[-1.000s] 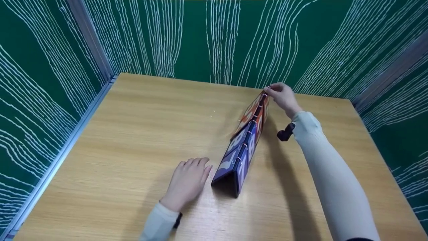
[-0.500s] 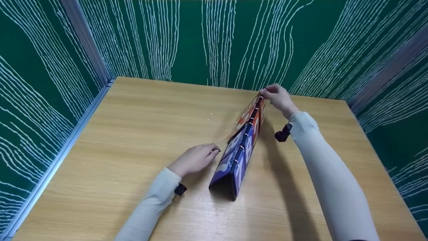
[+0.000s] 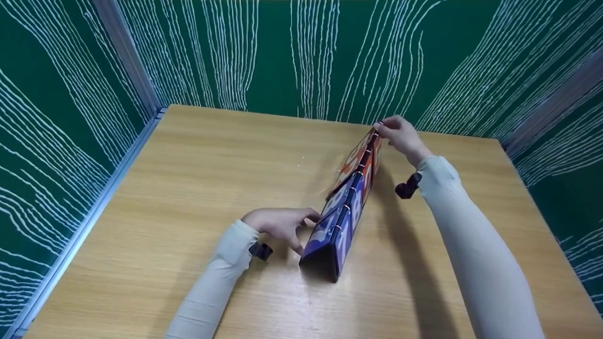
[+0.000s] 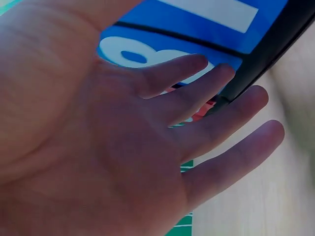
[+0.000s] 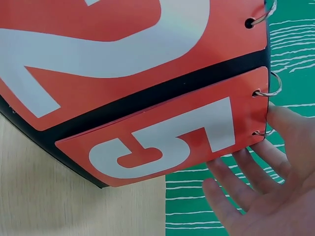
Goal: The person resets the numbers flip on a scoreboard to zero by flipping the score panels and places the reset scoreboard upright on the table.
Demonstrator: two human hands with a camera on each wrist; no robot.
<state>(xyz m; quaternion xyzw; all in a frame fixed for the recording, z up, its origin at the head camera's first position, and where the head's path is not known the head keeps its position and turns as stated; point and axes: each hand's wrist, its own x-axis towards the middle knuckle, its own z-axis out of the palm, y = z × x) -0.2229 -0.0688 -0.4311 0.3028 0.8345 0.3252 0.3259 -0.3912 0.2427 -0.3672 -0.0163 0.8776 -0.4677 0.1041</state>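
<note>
A tent-shaped flip scoreboard (image 3: 340, 217) stands on the table, running away from me, with ring-bound number cards along its ridge. Its near cards are blue-purple, its far ones red. My right hand (image 3: 401, 137) pinches the far end of the ridge. In the right wrist view, a red card (image 5: 248, 98) with a white 5 hangs beside that hand's thumb and fingers. At the near left side, my left hand (image 3: 281, 223) reaches to the board, thumb and fingers spread. The left wrist view has these fingers (image 4: 231, 123) straight before the blue cards (image 4: 167, 19); contact is unclear.
The wooden table (image 3: 212, 155) is bounded by green walls (image 3: 273, 56) with white wavy lines at the back and both sides. A metal rail (image 3: 94, 212) follows its left edge. A dark device (image 3: 409, 187) sits on the right wrist.
My left hand has moved forward and right up to the scoreboard's near side, its thumb now spread from the fingers. The right hand keeps its hold at the far end.
</note>
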